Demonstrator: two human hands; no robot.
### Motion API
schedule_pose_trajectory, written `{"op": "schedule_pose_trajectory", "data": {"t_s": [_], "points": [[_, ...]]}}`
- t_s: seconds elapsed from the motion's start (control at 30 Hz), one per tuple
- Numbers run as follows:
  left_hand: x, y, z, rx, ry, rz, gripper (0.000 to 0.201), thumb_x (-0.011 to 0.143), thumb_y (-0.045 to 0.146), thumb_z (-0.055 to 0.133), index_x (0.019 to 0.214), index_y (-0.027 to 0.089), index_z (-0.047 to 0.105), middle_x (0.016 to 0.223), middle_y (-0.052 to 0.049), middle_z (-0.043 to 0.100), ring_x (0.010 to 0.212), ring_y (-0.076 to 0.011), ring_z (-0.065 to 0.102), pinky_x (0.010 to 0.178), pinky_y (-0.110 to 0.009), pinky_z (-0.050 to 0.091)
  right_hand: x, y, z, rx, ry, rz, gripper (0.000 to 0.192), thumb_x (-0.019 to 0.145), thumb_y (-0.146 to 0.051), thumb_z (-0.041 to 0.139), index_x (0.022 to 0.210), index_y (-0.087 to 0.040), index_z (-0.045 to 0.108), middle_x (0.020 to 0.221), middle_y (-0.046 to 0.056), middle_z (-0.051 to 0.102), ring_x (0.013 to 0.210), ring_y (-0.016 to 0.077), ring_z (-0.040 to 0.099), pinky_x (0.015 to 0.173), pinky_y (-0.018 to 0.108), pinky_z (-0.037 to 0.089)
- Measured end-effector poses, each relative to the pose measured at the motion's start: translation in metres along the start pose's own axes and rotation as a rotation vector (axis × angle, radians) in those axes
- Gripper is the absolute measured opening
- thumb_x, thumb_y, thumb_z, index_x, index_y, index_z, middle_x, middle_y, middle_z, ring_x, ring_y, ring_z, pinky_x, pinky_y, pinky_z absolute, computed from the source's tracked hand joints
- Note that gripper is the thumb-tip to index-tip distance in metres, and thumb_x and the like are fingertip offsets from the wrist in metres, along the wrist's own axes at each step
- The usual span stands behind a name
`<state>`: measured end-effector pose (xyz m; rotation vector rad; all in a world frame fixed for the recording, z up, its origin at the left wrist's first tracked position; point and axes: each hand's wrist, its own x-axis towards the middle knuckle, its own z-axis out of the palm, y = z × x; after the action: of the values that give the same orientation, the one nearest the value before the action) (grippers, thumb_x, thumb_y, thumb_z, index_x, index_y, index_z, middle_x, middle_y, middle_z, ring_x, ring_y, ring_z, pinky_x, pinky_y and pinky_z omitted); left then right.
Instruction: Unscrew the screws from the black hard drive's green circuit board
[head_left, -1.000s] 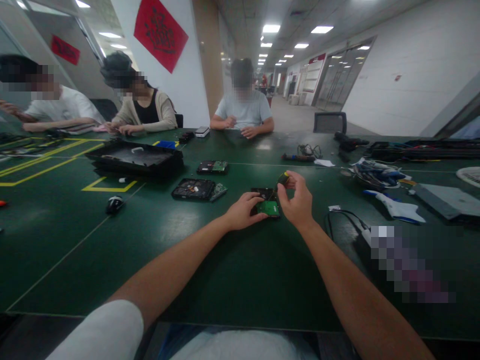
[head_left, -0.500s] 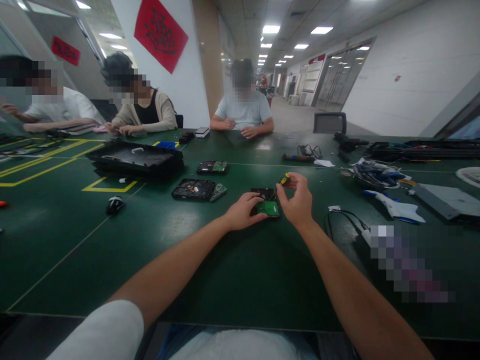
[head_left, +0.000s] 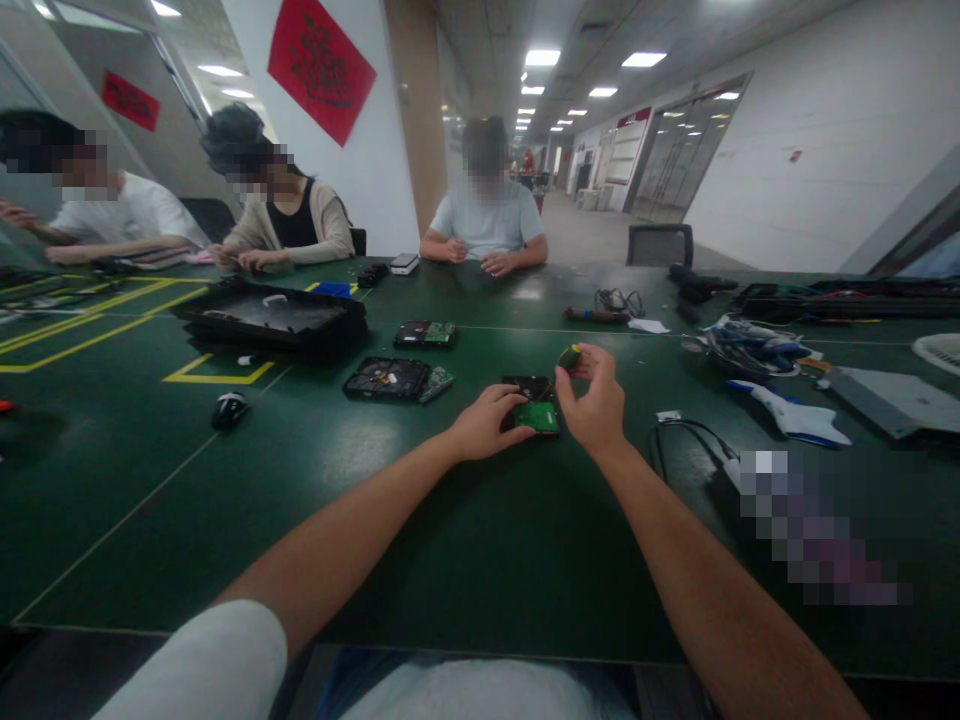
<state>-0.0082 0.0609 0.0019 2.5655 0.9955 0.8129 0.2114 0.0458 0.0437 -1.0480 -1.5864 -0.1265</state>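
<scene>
A hard drive (head_left: 537, 418) with a green circuit board lies flat on the table in front of me. My left hand (head_left: 491, 422) grips it from the left, thumb along its near side and fingers over its far part. Between the thumb and fingers of my right hand (head_left: 596, 400) is a screwdriver (head_left: 570, 356) with a yellow and black handle. Its thin shaft slants down and left to the drive; where the tip rests is too small to tell.
Left of the drive lie an opened hard drive (head_left: 386, 378), a loose circuit board (head_left: 437, 383) and another drive (head_left: 425, 334). Farther left are black trays (head_left: 274, 315) and a mouse (head_left: 229, 409). Gloves (head_left: 791, 412), cables and a grey metal box (head_left: 892, 400) lie right. Several people sit across the table.
The screwdriver's handle has turned in my right hand, showing more of its dark part. My left hand and the hard drive stay in place.
</scene>
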Motion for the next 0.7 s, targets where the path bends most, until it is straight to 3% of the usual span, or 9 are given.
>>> {"op": "schedule_pose_trajectory", "data": {"t_s": [0.33, 0.53, 0.7], "points": [[0.0004, -0.0001, 0.0004, 0.001, -0.002, -0.003, 0.064, 0.089, 0.060, 0.066, 0.140, 0.022, 0.058, 0.146, -0.016, 0.054, 0.141, -0.0337, 0.047, 0.118, -0.054, 0.043, 0.0014, -0.0084, -0.0069, -0.069, -0.083, -0.096, 0.052, 0.098, -0.032, 0.057, 0.148, -0.025, 0.046, 0.122, 0.013, 0.066, 0.094, 0.0248, 0.069, 0.087, 0.048, 0.064], [0.0004, 0.0013, -0.0006, -0.004, 0.002, -0.007, 0.064, 0.089, 0.060, 0.067, 0.139, 0.021, 0.059, 0.145, -0.017, 0.054, 0.140, -0.0340, 0.048, 0.118, -0.054, 0.043, -0.0012, -0.0036, -0.0019, -0.030, -0.078, -0.036, 0.058, 0.096, -0.032, 0.060, 0.151, -0.023, 0.042, 0.134, 0.016, 0.062, 0.093, 0.0240, 0.071, 0.085, 0.046, 0.065], [0.0006, 0.0003, 0.0001, -0.006, 0.002, 0.001, 0.064, 0.089, 0.059, 0.068, 0.139, 0.022, 0.059, 0.145, -0.016, 0.055, 0.140, -0.0343, 0.048, 0.117, -0.055, 0.044, -0.0015, -0.0006, -0.0011, -0.015, -0.082, -0.006, 0.058, 0.095, -0.038, 0.064, 0.147, -0.023, 0.044, 0.124, 0.013, 0.068, 0.086, 0.0228, 0.072, 0.081, 0.045, 0.066]]}}
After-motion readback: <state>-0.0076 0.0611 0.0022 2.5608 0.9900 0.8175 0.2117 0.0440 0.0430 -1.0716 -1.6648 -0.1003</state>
